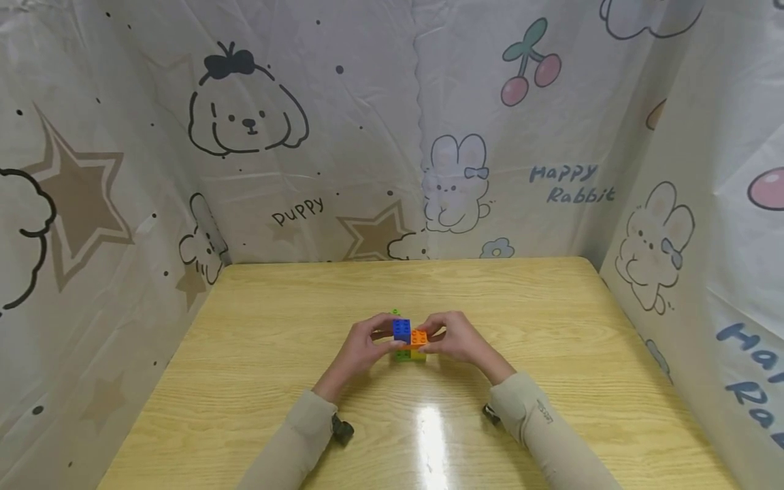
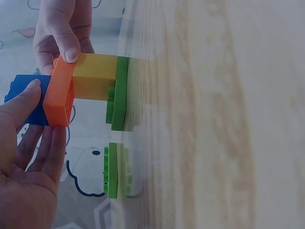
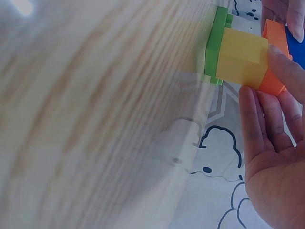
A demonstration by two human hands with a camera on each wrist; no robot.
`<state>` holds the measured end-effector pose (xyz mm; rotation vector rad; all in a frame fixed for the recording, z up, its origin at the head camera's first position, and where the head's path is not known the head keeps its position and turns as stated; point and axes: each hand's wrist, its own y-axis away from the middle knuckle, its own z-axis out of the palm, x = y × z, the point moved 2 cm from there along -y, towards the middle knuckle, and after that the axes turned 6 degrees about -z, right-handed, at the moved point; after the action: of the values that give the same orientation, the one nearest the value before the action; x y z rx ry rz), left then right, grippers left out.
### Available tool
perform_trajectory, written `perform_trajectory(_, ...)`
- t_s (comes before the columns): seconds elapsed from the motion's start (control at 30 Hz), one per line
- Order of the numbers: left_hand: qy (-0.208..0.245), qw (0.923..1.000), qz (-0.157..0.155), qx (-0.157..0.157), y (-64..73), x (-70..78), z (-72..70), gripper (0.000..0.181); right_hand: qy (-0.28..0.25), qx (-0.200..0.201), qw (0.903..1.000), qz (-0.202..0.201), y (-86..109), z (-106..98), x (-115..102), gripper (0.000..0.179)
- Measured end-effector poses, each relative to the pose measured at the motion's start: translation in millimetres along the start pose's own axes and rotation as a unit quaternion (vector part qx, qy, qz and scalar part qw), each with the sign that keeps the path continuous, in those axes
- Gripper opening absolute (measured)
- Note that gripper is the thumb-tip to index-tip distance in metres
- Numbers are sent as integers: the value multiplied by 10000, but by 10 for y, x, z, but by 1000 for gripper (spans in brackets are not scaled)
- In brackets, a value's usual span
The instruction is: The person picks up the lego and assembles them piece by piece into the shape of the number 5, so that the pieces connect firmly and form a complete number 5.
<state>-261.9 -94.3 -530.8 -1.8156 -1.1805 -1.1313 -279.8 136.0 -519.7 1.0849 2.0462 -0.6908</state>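
Your left hand pinches the blue block, right hand the orange block, atop yellow block and green base; small plate unattached, toward the table's far edge.

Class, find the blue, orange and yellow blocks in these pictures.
Blue block (image 2: 40, 105), left wrist view: side face.
Orange block (image 2: 58, 94), left wrist view: side face.
Yellow block (image 3: 242, 58), right wrist view: side face.

There are two green bricks, one yellow, one orange, one blue.
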Motion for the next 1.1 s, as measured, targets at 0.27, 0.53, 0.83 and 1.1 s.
perform_trajectory(0.27, -39, 10000, -57, 4, -8, -11, 0, 36, -74, 16, 10000, 18, -6, 6, 3, 28)
perform_trajectory(0.53, -80, 9999, -107, -5, -3, -12, 1, 36, -43, 1, 9999, 120, -8, 11, 10, 28)
perform_trajectory(0.83, -139, 9999, 3, -80, -1, 14, -7, 38, -90, -30, 10000, 26, -9, 5, 17, 26)
perform_trajectory(1.1, -203, 9997, 36, -107, 9, 48, -35, 49, -105, -45, 9999, 46, -9, 1, 12, 27)
